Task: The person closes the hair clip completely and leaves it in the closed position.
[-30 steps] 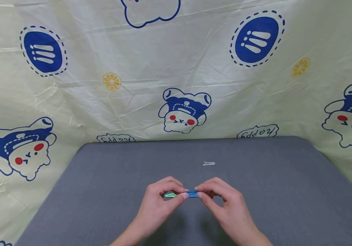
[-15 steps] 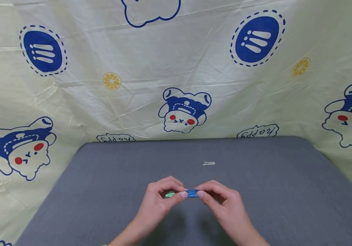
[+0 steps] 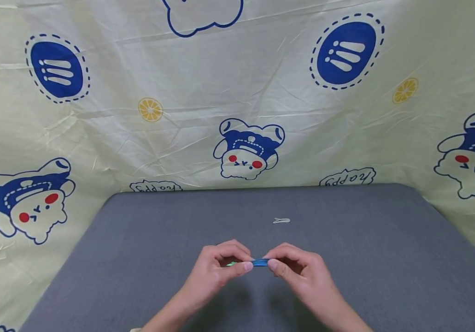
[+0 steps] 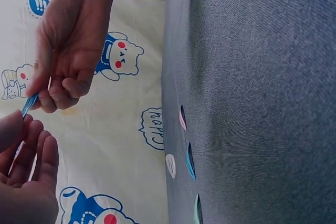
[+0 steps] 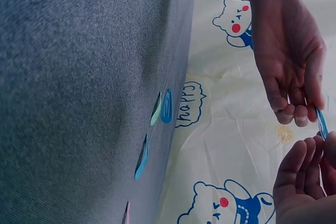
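Note:
A blue snap hair clip is pinched between my two hands, above the table. My left hand holds its left end with thumb and fingers, and my right hand grips the right end. In the left wrist view the blue clip spans the short gap between both hands; the right wrist view shows the same clip edge-on. A bit of green clip peeks through the gap under my left fingers. Fingertips hide both ends of the held clip.
On the grey table, a white hair clip lies beyond my hands. The wrist views show more clips lying there: a pink one, a blue one and a green one. A printed curtain hangs behind the table.
The held blue clip now looks flatter and thinner. My left hand has shifted slightly right and down, covering more of the green clip. The right hand has barely moved.

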A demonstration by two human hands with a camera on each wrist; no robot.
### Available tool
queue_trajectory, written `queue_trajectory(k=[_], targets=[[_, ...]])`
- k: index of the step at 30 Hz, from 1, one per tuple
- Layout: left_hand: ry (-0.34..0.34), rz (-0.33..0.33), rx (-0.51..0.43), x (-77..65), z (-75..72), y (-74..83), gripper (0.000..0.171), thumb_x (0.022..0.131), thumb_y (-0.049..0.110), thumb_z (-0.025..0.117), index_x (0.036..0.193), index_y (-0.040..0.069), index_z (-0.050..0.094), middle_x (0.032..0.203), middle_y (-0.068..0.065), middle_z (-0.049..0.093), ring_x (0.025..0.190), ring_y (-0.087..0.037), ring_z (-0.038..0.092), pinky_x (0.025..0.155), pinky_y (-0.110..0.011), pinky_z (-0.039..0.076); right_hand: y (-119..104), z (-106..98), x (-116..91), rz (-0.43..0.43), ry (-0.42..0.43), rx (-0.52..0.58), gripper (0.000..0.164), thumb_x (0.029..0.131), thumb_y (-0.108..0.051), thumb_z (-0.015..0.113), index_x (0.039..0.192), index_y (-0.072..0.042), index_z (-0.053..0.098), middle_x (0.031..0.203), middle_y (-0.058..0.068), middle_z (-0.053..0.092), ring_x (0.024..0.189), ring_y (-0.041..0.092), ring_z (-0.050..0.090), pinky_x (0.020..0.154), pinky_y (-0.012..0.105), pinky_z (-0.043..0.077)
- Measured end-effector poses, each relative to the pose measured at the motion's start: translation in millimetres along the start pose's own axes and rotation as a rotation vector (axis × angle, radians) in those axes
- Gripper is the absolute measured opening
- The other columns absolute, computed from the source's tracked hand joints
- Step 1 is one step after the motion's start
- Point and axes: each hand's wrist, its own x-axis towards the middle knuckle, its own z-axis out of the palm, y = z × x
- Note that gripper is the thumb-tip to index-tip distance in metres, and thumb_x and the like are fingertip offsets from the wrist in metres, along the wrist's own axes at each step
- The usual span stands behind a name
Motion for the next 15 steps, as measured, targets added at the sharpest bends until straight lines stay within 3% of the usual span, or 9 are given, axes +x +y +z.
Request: queue_trajectory(k=[3,6,10,15], targets=[[-0.015,-0.017,-0.011,0.2,-1.0,-2.5,0.006,0.088,0.001,0.07,0.091,-0.002,0.074,0.089,-0.01,0.066,0.086,-0.019,0.059,0.075,-0.028,0.051,2.5,-0.4,0.8,-0.013,-0.032,0.013,0.01,0.096,-0.007,0.062,0.1,-0.011,0.07,0.089,0.006,0.064,0.079,0.021,0.058,0.069,0.03,0.051],[-0.011,-0.013,0.01,0.7,-1.9,-3.8,0.008,0.089,0.005,0.071,0.093,-0.001,0.074,0.09,-0.015,0.067,0.085,-0.019,0.06,0.075,-0.029,0.053,2.5,0.6,1.5,0.049,-0.037,0.01,0.006,0.097,-0.012,0.063,0.098,-0.011,0.069,0.084,0.007,0.062,0.077,0.021,0.058,0.068,0.031,0.051],[0.029,-0.041,0.101,0.6,-3.2,-1.6,0.006,0.088,0.013,0.075,0.092,0.008,0.077,0.089,-0.007,0.068,0.084,-0.02,0.061,0.074,-0.032,0.054,0.6,2.0,2.3,0.166,0.006,-0.005,0.011,0.095,-0.021,0.066,0.097,-0.012,0.071,0.078,0.006,0.062,0.073,0.022,0.06,0.068,0.033,0.053],[0.08,-0.077,0.218,0.3,-3.9,0.8,0.007,0.086,0.023,0.078,0.092,0.019,0.078,0.09,0.004,0.068,0.086,-0.02,0.061,0.074,-0.032,0.053,1.0,2.3,2.2,0.175,0.037,0.027,0.011,0.095,-0.017,0.066,0.098,-0.008,0.071,0.077,0.01,0.063,0.071,0.024,0.061,0.069,0.034,0.054]])
